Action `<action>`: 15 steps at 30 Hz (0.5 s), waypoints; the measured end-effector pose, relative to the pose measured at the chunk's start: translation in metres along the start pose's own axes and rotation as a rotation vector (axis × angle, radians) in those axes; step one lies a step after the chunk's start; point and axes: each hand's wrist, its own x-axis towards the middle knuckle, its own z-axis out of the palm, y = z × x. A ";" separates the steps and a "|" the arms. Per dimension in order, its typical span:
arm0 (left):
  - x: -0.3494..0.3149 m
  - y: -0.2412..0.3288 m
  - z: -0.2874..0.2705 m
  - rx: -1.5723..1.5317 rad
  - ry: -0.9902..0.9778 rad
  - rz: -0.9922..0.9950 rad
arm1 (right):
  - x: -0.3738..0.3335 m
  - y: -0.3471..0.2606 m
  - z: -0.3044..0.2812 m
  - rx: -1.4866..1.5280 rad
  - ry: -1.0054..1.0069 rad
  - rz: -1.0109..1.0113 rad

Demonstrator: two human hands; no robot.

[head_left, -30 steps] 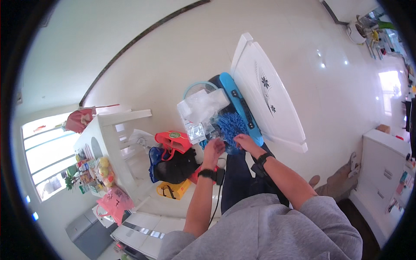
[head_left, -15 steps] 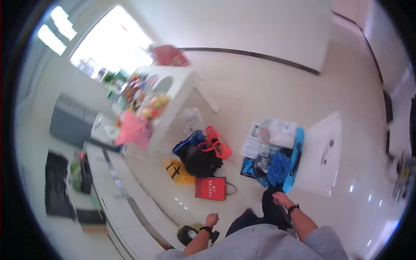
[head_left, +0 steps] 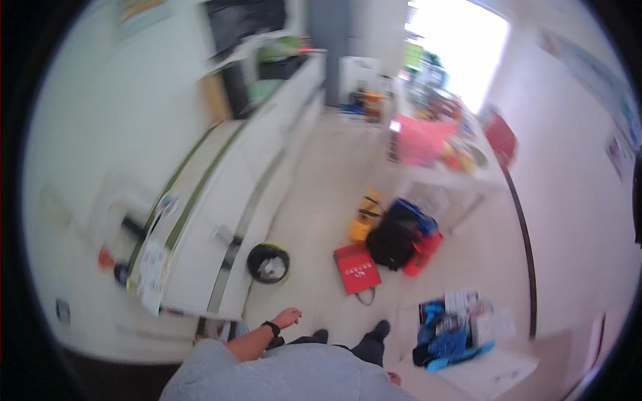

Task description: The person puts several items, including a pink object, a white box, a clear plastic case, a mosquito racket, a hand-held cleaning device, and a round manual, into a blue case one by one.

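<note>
1 hand showing, the left hand (head_left: 289, 316), empty with fingers loosely open, hanging over the floor near the black bin (head_left: 268, 262); right hand's out of view.

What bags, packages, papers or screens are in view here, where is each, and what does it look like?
Red paper bag: flat on the floor, square, white print.
Yellow bag: floor, beyond the black backpack.
Printed sheets: counter's near end, pale.
Dark screen: far wall, rectangular.
Blue case: floor, lower right, holding packets.
</note>
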 end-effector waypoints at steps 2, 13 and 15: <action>-0.018 -0.041 -0.038 -0.092 0.166 -0.061 | 0.026 -0.051 0.001 -0.004 -0.118 0.050; -0.145 -0.128 -0.064 -0.620 0.599 -0.354 | 0.235 -0.330 0.009 0.105 -0.458 0.122; -0.141 -0.124 -0.077 -0.670 0.632 -0.385 | 0.265 -0.374 0.034 0.143 -0.486 0.187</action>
